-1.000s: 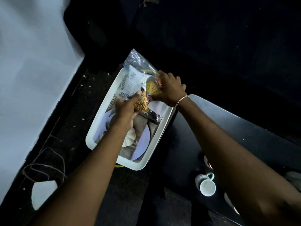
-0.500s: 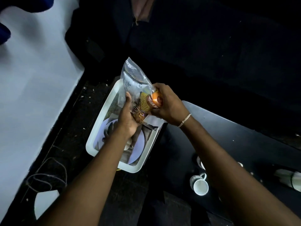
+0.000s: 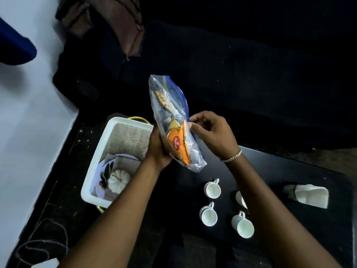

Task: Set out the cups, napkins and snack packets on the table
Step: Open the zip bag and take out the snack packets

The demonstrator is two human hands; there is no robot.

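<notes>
Holding clear bag (image 3: 174,120) of snack packets (image 3: 178,145), both hands.

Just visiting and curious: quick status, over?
Left hand grips clear bag of snack packets from behind; right hand pinches its edge. Bag held up, above the table. Four cups already on table. Nothing blocking.

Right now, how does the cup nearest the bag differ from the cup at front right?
The cup nearest the bag stands about upright, mouth facing up; the front-right cup looks tilted, its side showing. The cup nearest the bag has its handle at its upper right; the front-right cup has its handle at its top, and it looks larger in frame. Both are white, empty, handled, and sit on the black table.
</notes>
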